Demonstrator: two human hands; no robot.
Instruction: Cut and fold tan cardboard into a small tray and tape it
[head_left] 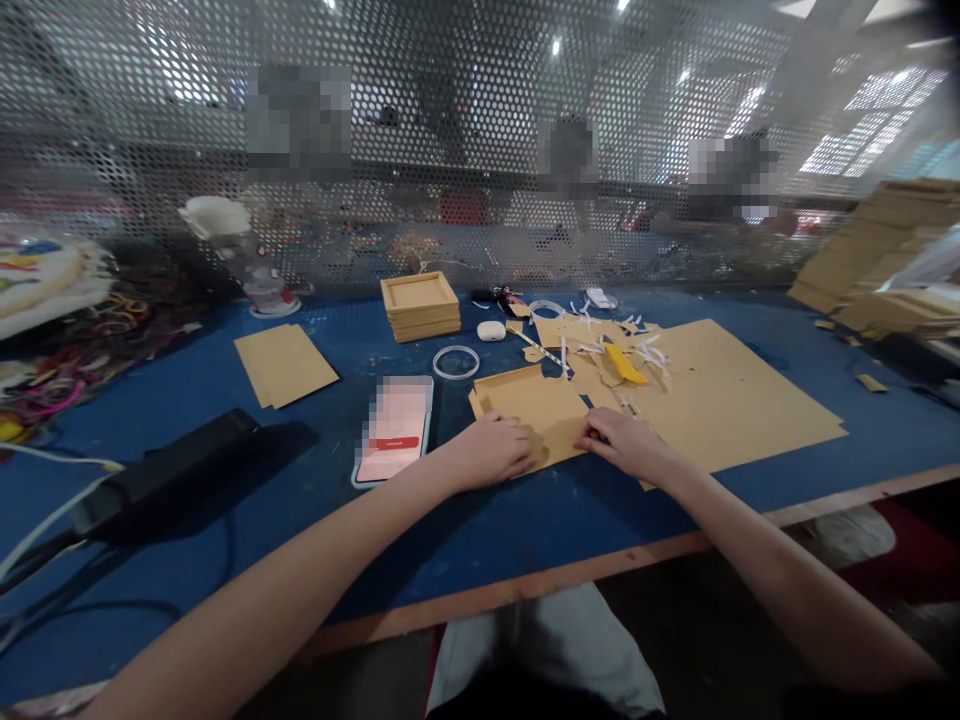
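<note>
A brown cardboard tray (553,405), its back and left edges folded up, lies on the blue tabletop in front of me. My left hand (496,448) is closed at its front left part, fingers curled and pressed together on the card. At the front right corner, my right hand (621,438) grips the card's edge between thumb and bent fingers. Both palms are turned away, so the exact grip is partly hidden. Large flat cardboard sheets (739,400) lie right beside the right hand, partly under its wrist.
A phone (394,430) lies left of the tray. Behind stand stacked finished trays (421,305), a tape roll (456,363) and a white earbud case (491,331). A yellow cutter (625,364) sits among paper scraps. Left are card pieces (285,365) and a black power adapter (169,475).
</note>
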